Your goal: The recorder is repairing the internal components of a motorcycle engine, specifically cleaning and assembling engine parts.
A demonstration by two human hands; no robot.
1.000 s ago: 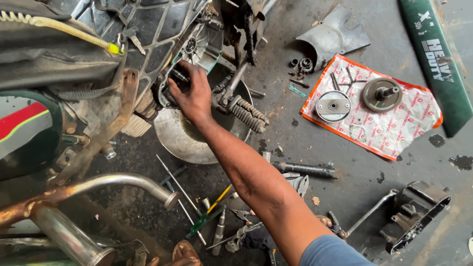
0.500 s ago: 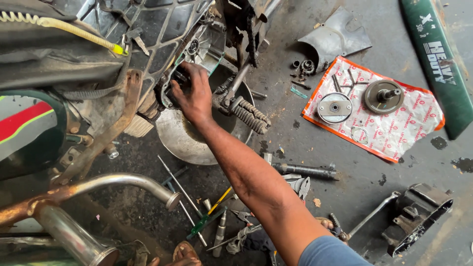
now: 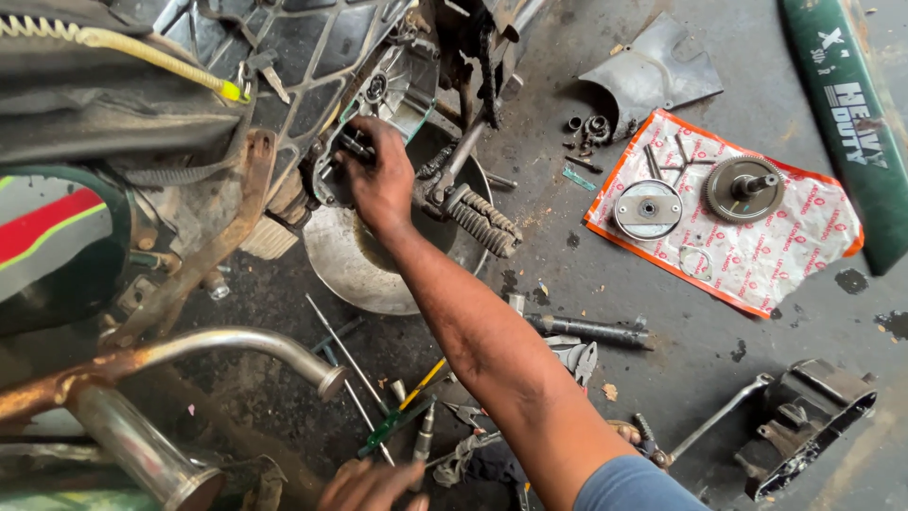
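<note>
1. Engine casing (image 3: 378, 104), open on the motorcycle's side above a steel bowl (image 3: 340, 270): the right hand (image 3: 378, 180) has its fingers closed on a small dark part inside; greasy skin could let it slip.
2. Left hand (image 3: 374, 487) rests loosely open by the screwdrivers (image 3: 407, 407) on the floor.
3. Gear (image 3: 742, 187) and disc (image 3: 647, 209) lie on printed paper (image 3: 804, 246); a knock could roll them into the grit.

Flat white printed wrapper (image 3: 757, 248), orange-edged, on the floor; dark green lettered strip (image 3: 846, 104) beside it.
</note>
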